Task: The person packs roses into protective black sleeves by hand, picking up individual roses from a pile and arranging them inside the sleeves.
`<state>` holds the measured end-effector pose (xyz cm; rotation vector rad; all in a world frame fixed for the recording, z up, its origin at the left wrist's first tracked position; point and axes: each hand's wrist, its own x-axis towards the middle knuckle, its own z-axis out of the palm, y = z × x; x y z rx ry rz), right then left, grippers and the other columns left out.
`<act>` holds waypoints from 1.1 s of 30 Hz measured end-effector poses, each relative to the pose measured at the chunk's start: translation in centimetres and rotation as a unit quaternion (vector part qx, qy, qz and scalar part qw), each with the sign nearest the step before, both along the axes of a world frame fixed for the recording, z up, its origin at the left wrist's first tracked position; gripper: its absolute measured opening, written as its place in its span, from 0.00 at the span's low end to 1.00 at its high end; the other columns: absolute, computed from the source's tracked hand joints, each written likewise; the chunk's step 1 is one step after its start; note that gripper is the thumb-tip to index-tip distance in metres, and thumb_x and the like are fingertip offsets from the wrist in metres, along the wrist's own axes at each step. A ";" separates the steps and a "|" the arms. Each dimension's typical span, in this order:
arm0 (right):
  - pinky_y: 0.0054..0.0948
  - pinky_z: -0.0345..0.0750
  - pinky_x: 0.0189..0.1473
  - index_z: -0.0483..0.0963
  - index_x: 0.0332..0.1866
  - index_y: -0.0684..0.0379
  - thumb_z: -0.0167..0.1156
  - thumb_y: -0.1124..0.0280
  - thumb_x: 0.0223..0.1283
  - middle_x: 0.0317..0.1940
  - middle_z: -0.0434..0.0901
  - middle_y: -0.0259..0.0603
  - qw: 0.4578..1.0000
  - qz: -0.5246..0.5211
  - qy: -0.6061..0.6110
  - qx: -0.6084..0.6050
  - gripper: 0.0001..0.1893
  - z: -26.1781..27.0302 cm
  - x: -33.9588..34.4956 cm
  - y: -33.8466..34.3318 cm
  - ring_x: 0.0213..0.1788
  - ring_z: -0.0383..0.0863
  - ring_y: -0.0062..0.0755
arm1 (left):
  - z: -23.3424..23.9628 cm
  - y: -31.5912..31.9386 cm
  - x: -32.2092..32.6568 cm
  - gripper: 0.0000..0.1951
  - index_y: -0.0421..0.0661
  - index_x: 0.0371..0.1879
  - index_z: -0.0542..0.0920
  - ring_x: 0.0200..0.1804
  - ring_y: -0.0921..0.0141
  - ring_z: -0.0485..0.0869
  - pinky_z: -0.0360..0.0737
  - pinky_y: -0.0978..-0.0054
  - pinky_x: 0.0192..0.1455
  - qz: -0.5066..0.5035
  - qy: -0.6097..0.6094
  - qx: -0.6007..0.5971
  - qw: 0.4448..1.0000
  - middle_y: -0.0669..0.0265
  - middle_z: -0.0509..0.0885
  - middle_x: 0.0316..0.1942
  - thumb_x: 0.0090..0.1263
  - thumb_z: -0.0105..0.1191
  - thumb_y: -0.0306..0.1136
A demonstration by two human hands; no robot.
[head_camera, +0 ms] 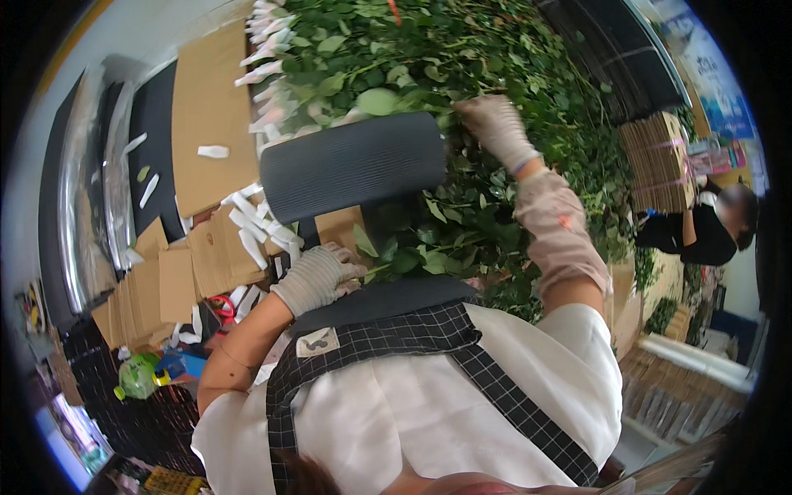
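My left hand (318, 278), in a pale striped glove, lies low by the near end of a leafy stem (396, 263), beside a dark sheet across my lap; its fingers are bent, and their hold is unclear. Gloved too, my right hand (492, 127) is closed and slightly blurred at the edge of a heap of leafy green stems (544, 93); what lies inside its fingers is hidden. Between the hands is a dark ribbed sheet, curved over (352, 167). Flower heads in white sleeves (269, 52) line the heap's left end.
Loose white foam sleeves (250, 238) and cardboard pieces (216, 247) lie on the left, near red-handled scissors (221, 308) and a green bottle (137, 376). Bundled cardboard (656, 162) stands at the right, with a person in black (696, 232) beyond it.
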<state>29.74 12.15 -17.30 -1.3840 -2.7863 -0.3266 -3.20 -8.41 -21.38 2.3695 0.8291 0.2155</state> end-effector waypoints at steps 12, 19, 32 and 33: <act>0.37 0.69 0.49 0.73 0.45 0.59 0.58 0.82 0.42 0.40 0.76 0.45 0.933 0.087 0.197 0.289 0.19 18.0 1.0 -9.0 0.43 0.75 0.47 | -0.2 -0.8 -0.6 0.15 0.59 0.45 0.80 0.43 0.56 0.74 0.71 0.61 0.47 0.060 0.068 -0.057 0.994 0.58 0.75 0.36 0.59 0.54 0.44; 0.40 0.68 0.50 0.69 0.54 0.48 0.57 0.75 0.46 0.43 0.76 0.36 0.948 -0.004 0.004 0.318 0.25 13.8 0.7 -1.1 0.48 0.74 0.38 | 1.1 0.4 -0.4 0.20 0.56 0.48 0.79 0.44 0.56 0.76 0.73 0.60 0.44 0.053 0.132 -0.023 0.989 0.57 0.77 0.39 0.56 0.57 0.46; 0.36 0.75 0.41 0.74 0.47 0.50 0.58 0.72 0.53 0.40 0.78 0.41 0.981 -0.004 0.161 0.111 0.14 11.2 -0.4 -3.6 0.41 0.79 0.40 | 2.0 1.4 -3.5 0.21 0.48 0.40 0.81 0.46 0.59 0.77 0.73 0.64 0.48 0.098 -0.033 -0.073 0.992 0.55 0.80 0.36 0.52 0.60 0.50; 0.34 0.76 0.37 0.77 0.41 0.53 0.58 0.77 0.51 0.34 0.79 0.42 0.976 -0.032 0.212 0.018 0.11 10.0 0.3 -6.0 0.35 0.79 0.40 | 2.7 1.0 -2.9 0.20 0.48 0.39 0.81 0.45 0.60 0.77 0.72 0.63 0.48 0.110 -0.047 -0.098 0.988 0.56 0.79 0.36 0.53 0.60 0.49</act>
